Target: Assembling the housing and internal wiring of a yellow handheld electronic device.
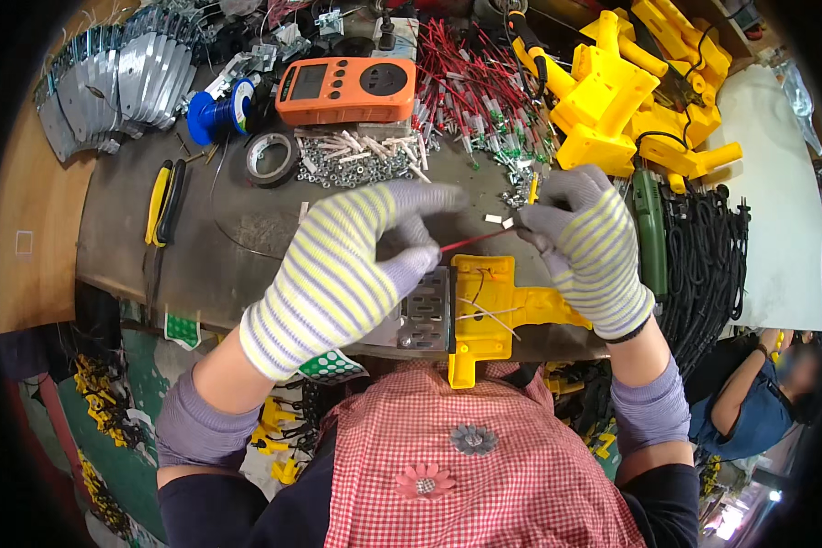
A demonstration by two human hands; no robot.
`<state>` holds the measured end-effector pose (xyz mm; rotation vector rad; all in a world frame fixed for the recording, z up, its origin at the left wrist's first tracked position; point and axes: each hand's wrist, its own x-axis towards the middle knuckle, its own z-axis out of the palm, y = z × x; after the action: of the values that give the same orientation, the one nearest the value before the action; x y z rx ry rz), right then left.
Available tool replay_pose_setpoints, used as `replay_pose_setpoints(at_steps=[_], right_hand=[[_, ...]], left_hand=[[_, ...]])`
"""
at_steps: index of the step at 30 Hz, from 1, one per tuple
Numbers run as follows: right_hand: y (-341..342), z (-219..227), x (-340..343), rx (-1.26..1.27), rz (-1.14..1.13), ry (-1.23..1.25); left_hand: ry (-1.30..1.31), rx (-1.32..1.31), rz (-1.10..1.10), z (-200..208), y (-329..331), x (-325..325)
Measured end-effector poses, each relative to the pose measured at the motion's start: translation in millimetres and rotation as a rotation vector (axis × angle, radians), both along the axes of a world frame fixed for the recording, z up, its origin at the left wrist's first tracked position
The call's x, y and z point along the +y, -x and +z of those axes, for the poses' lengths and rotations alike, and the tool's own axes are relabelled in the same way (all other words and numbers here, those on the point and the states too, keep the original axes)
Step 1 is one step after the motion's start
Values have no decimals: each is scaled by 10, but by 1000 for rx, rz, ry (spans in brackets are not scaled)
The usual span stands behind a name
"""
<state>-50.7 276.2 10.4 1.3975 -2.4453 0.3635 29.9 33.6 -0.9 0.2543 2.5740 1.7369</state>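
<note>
Both hands wear yellow-and-grey striped knit gloves. My left hand (347, 274) pinches one end of a thin red wire (473, 240) with thumb and forefinger. My right hand (586, 248) grips the wire's other end, which carries a small white tip. The wire is stretched between them just above a yellow plastic housing (489, 315) lying at the near table edge. A grey perforated metal part (426, 315) is attached to the housing's left side, and thin white wires lie across the housing.
An orange meter (347, 89), a pile of red wires (470, 91), small white parts and screws (356, 157), a tape roll (271, 157), a blue spool (215, 111), metal plates (110, 78), stacked yellow housings (630, 82), black cables (703, 265). Another person (758, 402) sits lower right.
</note>
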Motion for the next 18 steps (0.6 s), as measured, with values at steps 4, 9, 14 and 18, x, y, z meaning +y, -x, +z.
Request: replay_pose_setpoints(at_steps=[4,9,14,18], right_hand=[[-5,-96,176,2,-112,82],[-184,-158,467,-977,-434,713],[-349,-254,198,-914,-232,499],[-338,-271,42,-496,-123,221]], left_hand=[[-101,-238,25,97,-229,-15],[-67,-274,-148,81,-284,-157],[407,418,72,-95,60,387],[121,407,220,-361,42,403]])
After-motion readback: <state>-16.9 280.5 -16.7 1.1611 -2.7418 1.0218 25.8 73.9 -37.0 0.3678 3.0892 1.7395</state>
